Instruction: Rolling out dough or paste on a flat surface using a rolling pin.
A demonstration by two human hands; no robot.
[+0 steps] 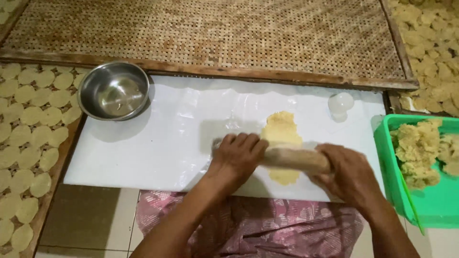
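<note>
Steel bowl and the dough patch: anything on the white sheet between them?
Nothing. In the head view, the stretch of white sheet between the steel bowl and the dough patch is bare, showing only wrinkles and glare.

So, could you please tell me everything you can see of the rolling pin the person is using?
The rolling pin is a plain cylinder, pale tan, seemingly wood. It lies nearly level across the flattened yellow dough on the white plastic sheet. The left hand presses palm-down on one end, the right hand covers the other, so only its middle shows. The image is slightly blurred there.
</note>
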